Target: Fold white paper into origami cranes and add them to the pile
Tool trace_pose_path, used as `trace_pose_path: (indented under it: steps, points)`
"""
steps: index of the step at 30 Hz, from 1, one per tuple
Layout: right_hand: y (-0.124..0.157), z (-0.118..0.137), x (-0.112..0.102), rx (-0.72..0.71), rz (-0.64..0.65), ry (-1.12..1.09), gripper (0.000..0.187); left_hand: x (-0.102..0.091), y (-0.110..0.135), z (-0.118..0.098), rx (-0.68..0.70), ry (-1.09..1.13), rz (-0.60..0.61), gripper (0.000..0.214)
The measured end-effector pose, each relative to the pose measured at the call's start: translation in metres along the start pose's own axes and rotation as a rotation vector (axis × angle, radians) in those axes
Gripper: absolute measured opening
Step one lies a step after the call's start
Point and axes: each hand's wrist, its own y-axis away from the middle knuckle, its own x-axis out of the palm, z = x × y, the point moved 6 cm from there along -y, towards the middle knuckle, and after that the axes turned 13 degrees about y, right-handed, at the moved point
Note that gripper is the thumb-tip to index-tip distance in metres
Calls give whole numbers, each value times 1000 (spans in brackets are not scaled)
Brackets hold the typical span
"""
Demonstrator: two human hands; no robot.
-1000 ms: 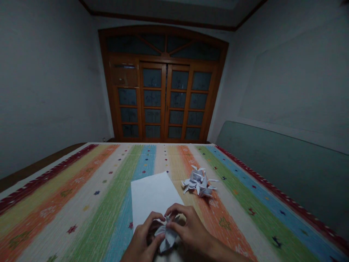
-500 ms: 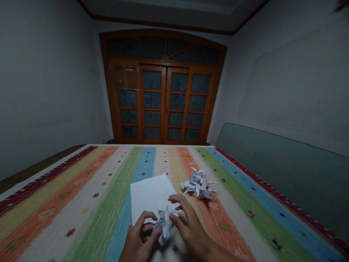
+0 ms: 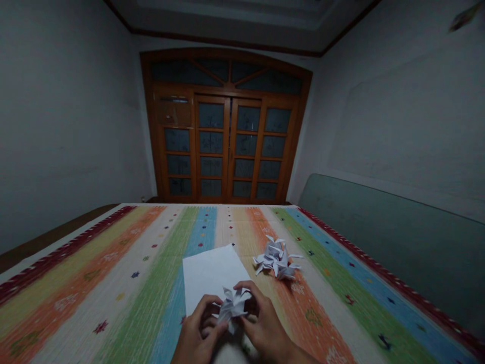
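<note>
1. The petals of the flower [image 3: 232,304] are spread, so its folding is judged mostly done; perhaps some shaping is left.
2. Its left side is grasped by the left hand [image 3: 200,331], with thumb and forefinger partly open around it.
3. Its right petals are held by the right hand [image 3: 268,323], whose fingers are curved, not fully closed.
4. The flower is kept at the near end of the flat sheet [image 3: 212,273].
5. A folded cluster [image 3: 278,260] is placed on the cloth [image 3: 132,303], right of the sheet.
</note>
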Motion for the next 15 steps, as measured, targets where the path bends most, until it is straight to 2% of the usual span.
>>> trace_pose_path:
  steps: [4,7,10,15]
  points:
    - [0,8,-8,-84,-15,82,40,0,-4,2,17,13,6,33]
    - [-1,16,-22,-150,-57,233,44,0,-7,7,-3,65,10,42]
    - [-6,23,-49,-207,-185,384,48,0,-8,13,-48,106,6,51]
    - [-25,35,-105,-250,-334,528,41,6,-9,20,-110,36,95,53]
